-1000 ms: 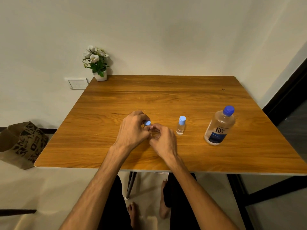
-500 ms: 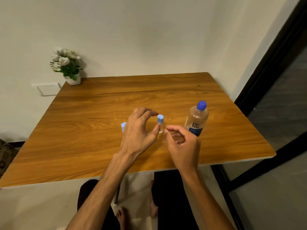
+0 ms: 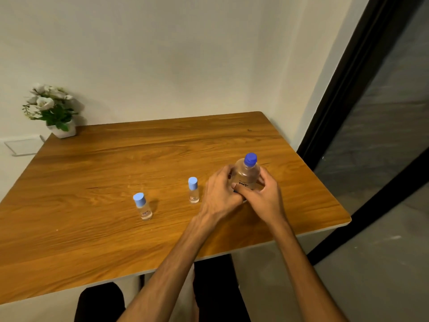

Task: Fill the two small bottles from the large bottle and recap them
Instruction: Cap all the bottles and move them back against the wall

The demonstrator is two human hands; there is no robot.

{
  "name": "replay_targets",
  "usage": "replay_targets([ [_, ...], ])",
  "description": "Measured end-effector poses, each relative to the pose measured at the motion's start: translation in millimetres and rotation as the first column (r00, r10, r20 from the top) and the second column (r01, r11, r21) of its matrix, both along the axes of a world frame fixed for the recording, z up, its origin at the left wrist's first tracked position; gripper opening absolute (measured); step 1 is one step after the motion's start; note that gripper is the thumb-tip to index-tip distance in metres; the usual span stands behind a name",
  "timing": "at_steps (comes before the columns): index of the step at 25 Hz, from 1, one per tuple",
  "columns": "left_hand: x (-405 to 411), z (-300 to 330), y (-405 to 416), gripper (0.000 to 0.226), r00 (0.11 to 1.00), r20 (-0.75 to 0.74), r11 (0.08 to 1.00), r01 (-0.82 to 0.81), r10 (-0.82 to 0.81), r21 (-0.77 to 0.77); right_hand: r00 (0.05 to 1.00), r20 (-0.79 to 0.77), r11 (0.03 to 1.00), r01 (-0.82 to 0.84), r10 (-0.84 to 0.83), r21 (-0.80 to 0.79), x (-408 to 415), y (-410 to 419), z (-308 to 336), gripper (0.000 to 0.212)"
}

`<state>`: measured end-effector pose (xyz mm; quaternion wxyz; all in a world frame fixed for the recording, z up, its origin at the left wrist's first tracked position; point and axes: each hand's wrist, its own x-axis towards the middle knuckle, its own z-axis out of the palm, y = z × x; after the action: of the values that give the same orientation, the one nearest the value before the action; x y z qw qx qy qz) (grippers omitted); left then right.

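Large bottle: clear plastic bottle with a dark blue screw cap (image 3: 246,174), upright on the wooden table (image 3: 116,173), towards its right edge — the landmark for every entry below. Cap on; liquid reaches up to the shoulder.
Left hand: left hand (image 3: 220,194) cupped against the large bottle's left side, fingers curled round the body — grasping it.
Right hand: right hand (image 3: 264,196) wrapped round the large bottle's right and near sides, thumb lying across the label; closed on it. Judged a two-handed steadying hold ahead of lifting or uncapping.
Nearer small bottle: small clear bottle with a pale blue cap (image 3: 193,190), upright just left of the large bottle, clear of the left hand.
Farther small bottle: second small clear bottle with a pale blue cap (image 3: 142,206), upright well left of the large bottle and closer to the person. Both capped; fill level too small to tell.
Writing: dark letters on the large bottle, mostly covered by fingers — unreadable. Small bottles carry tiny red-and-white labels, illegible.
Potted plant: white flowers in a white pot (image 3: 52,110), far left of the large bottle, at the table's back corner.
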<state>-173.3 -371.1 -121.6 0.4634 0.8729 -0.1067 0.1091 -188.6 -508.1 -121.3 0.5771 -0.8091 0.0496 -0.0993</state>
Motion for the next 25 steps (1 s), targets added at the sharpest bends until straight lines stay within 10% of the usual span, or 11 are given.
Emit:
replay_targets([
  [11,104.9,90.1,163.1,0.061,0.962,0.104,0.968,-0.249,0.252,-0.041,0.962,0.102,0.963,-0.239,0.252,-0.125,139.5,158.3,107.4,0.064],
  [25,256.8,7.1,410.7,0.056,0.795,-0.033,0.793,-0.606,0.606,-0.061,0.892,-0.112,0.812,-0.447,0.439,-0.375,334.1,445.7,43.5,0.064],
])
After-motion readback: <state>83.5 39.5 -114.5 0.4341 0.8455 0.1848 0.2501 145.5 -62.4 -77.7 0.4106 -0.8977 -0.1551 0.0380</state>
